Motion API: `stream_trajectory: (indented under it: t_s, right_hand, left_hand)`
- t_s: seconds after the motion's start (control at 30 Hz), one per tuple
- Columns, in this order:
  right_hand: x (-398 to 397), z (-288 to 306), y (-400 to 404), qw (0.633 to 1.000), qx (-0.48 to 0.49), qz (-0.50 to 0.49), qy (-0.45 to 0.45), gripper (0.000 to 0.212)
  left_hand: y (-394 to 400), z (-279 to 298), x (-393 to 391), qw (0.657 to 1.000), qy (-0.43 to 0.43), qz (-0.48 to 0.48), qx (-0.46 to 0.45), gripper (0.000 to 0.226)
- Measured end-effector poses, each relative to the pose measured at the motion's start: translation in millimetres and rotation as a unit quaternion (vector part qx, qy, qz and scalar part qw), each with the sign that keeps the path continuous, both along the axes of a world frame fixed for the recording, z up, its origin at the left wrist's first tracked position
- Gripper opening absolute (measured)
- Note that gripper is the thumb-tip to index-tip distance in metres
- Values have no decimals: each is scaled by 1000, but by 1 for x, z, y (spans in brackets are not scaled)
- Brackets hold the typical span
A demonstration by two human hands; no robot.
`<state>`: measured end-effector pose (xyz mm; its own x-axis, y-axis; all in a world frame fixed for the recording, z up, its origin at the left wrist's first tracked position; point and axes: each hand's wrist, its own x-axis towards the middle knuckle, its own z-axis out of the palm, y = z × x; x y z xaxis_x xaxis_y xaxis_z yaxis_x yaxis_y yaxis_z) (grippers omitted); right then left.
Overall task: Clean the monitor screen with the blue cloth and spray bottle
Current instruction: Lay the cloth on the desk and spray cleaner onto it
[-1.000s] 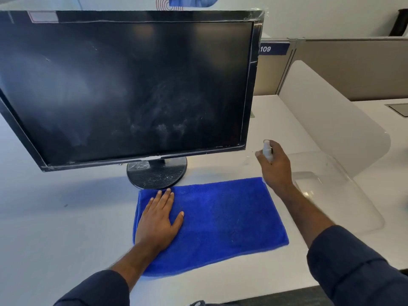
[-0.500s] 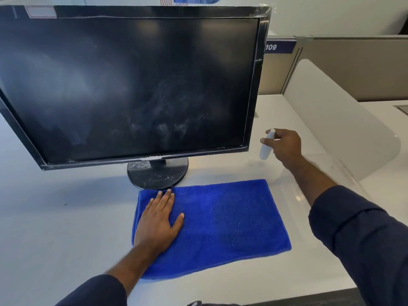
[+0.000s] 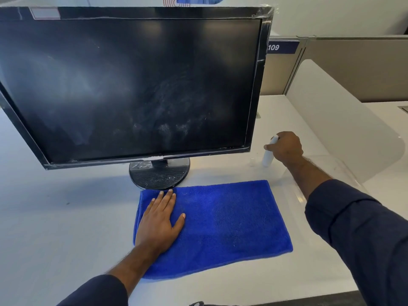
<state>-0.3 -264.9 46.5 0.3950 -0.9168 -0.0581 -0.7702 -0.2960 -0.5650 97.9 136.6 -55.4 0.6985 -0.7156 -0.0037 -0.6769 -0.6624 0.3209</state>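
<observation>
While standing on the white desk (image 3: pixel 55 217), smeared and dusty across the dark glass: a wide black flat-panel monitor (image 3: pixel 132 85), tilted back a little on a round black ribbed stand (image 3: pixel 159 173), pale streaks and specks gathered low and right of centre on the screen. Lying flat just in front of the stand, far edge almost touching its base: a folded rectangular bright blue terry cloth (image 3: pixel 231 221). Resting palm-down on the cloth's left end: the left hand (image 3: pixel 159 221), fingers straight and together, thumb spread to the side, nothing gripped, fingertips near the cloth's far edge. Off to the right of the monitor's lower corner, apart from the cloth: a small slim white spray bottle (image 3: pixel 268 156), leaning slightly, base at or very near the desk, whether touching cannot be told. Curled round the bottle's upper part: the right hand (image 3: pixel 287 147), fingers and thumb wrapped on it. Dark navy sleeves on both forearms. Further right, a clear curved acrylic divider (image 3: pixel 353 133); behind, beige partition panels and a blue sign reading 109 (image 3: pixel 281 47).
</observation>
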Motion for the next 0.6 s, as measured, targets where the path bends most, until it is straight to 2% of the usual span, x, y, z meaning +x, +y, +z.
stream_trajectory:
  t_s: [0.17,0.43,0.5,0.6]
  right_hand:
    - [-5,1,2,1000,14,0,-8,56]
    - [-19,20,21,999,-36,-2,21,69]
    - [-23,26,30,997,-72,-7,-3,67]
    - [-29,32,44,981,-166,-12,-99,51]
  left_hand:
    - [1,-1,0,1000,-5,0,-3,75]
    - [1,-3,1,1000,1,-2,-7,75]
    - [1,-3,1,1000,2,-3,-5,75]
    - [2,-4,1,1000,2,-3,-7,76]
